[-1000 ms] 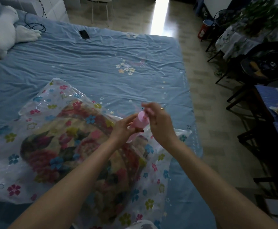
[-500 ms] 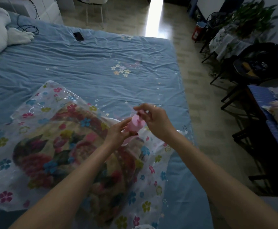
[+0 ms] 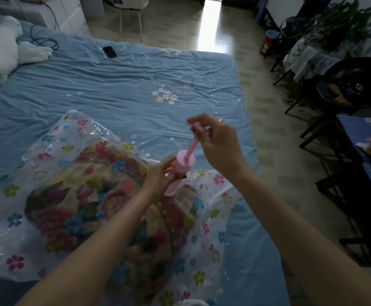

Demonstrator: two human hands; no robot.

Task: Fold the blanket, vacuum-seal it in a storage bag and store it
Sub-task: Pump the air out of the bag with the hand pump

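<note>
Head view: left hand (image 3: 158, 173) grip clasps pink pump (image 3: 181, 171) on storage bag (image 3: 204, 219); right hand (image 3: 218, 140) pinches plunger handle (image 3: 196, 128) above

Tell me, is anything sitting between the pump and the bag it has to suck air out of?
Nothing visible. The pink pump stands with its base on the bag, over the blanket. The left hand grips its barrel and the right hand holds the raised plunger handle. The valve itself is hidden under the pump.
</note>
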